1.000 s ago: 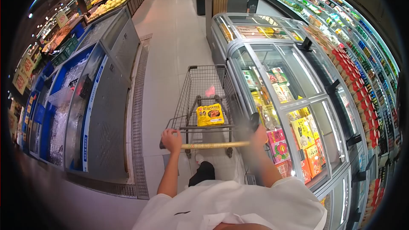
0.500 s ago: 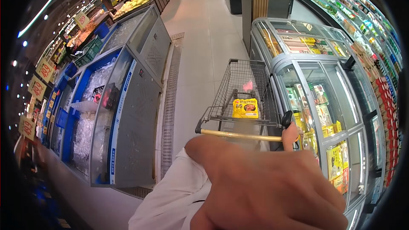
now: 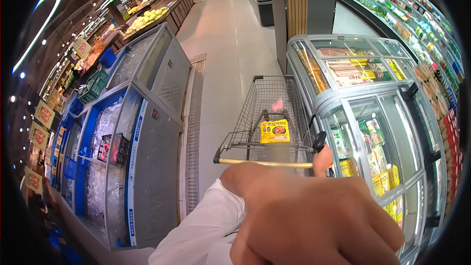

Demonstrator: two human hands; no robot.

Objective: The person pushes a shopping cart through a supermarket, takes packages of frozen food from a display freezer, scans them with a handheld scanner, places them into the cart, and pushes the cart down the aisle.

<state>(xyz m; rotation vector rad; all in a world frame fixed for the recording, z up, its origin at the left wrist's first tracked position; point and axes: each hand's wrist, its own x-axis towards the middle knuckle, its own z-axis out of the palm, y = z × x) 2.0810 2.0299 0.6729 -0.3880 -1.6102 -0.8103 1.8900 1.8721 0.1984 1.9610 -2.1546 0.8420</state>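
Observation:
My left hand fills the lower middle, close to the camera, with the back of the hand showing. A white sleeve leads up to it from the lower left. Its fingers bend down out of sight, so whether they hold anything is hidden. Beyond it, my right hand is closed around the right end of the shopping cart's yellow handle, beside a black end piece. Inside the wire shopping cart lies a yellow food packet. A small pink thing shows farther forward in the cart.
Glass-topped freezers with packaged food stand close along the cart's right side. Ice-filled counters line the left, with a floor grate beside them. A pillar stands ahead right, and the tiled aisle runs forward.
The counters, freezers and cart sit slightly lower in view, and the cart has shifted a little left. My left hand stays close to the camera; my right hand keeps its hold on the handle.

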